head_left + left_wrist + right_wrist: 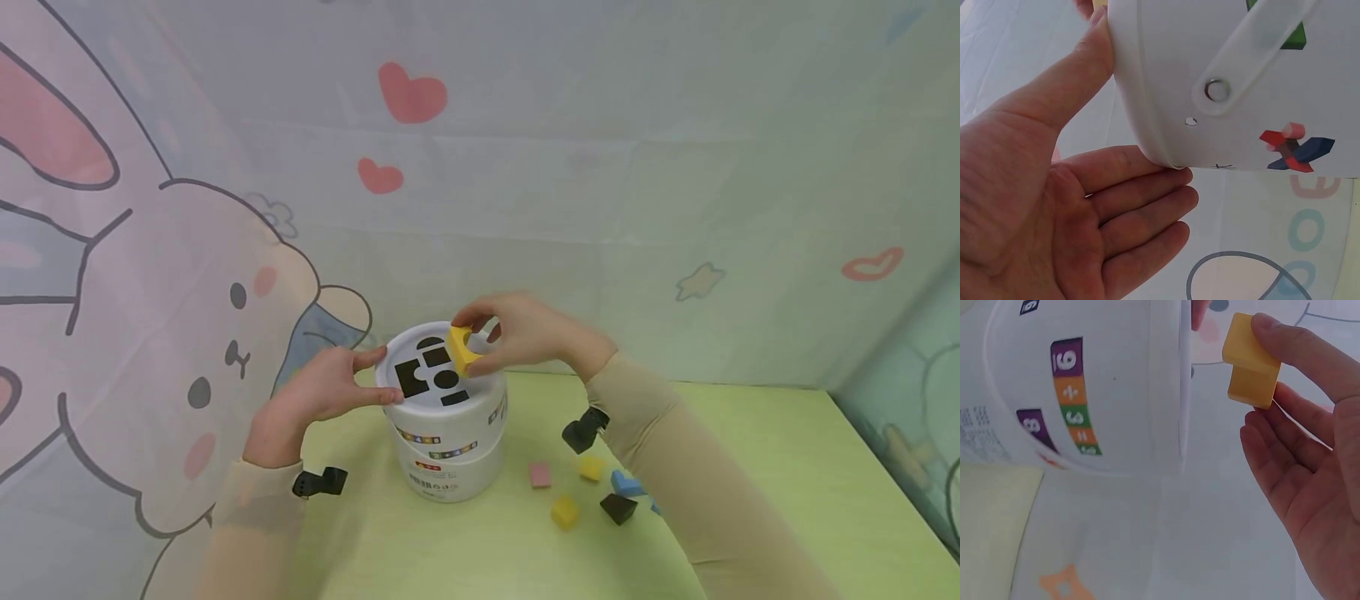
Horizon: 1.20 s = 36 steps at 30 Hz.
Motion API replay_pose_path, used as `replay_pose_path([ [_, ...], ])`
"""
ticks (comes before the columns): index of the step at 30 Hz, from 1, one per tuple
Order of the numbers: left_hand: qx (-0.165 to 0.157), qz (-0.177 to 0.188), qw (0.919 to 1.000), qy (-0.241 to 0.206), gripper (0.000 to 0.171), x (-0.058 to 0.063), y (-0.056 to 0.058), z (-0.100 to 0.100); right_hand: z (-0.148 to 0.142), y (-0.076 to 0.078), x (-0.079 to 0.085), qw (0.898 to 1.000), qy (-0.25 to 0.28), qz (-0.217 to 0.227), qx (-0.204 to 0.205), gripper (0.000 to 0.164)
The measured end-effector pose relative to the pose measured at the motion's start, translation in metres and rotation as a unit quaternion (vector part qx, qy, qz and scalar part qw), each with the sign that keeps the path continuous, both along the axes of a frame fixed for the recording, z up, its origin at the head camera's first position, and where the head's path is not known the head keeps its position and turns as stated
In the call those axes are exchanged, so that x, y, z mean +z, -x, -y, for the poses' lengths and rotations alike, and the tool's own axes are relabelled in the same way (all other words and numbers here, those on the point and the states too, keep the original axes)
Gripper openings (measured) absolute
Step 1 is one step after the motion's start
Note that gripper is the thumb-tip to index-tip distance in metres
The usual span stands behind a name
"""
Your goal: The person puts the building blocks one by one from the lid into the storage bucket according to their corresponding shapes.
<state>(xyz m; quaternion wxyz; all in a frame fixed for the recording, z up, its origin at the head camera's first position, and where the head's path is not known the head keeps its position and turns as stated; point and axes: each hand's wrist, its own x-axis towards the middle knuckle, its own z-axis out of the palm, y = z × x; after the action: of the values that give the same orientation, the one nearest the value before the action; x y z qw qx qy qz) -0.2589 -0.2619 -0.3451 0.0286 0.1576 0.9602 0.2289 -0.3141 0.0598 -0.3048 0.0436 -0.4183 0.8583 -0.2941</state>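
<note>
Head view: our right hand point(525, 335) pinched a yellow block point(458, 355) above the bucket point(448, 432) near the desk's point(787, 458) back edge, left hand point(326, 387) spread!

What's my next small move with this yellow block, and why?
Probably shift the yellow block left, over the notched hole in the lid: its curved cut-out seems to match that hole's outline, and it's held off to the right.
</note>
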Motion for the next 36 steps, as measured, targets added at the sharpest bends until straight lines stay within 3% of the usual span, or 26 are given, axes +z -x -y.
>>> replay_pose_path([
  [8,-0.001,0.007,1.0,0.006,0.101,-0.001,0.003,0.004,0.036,0.001,0.002,0.999,-0.04,0.003,-0.011,0.067],
  [16,0.008,0.018,0.9998,0.004,0.102,0.001,0.002,0.007,0.06,0.001,-0.001,0.998,-0.058,-0.006,0.013,0.068],
  [36,0.0,0.017,0.9998,0.005,0.101,0.0,0.004,0.009,0.073,0.006,-0.017,1.0,-0.021,0.007,0.023,0.065],
])
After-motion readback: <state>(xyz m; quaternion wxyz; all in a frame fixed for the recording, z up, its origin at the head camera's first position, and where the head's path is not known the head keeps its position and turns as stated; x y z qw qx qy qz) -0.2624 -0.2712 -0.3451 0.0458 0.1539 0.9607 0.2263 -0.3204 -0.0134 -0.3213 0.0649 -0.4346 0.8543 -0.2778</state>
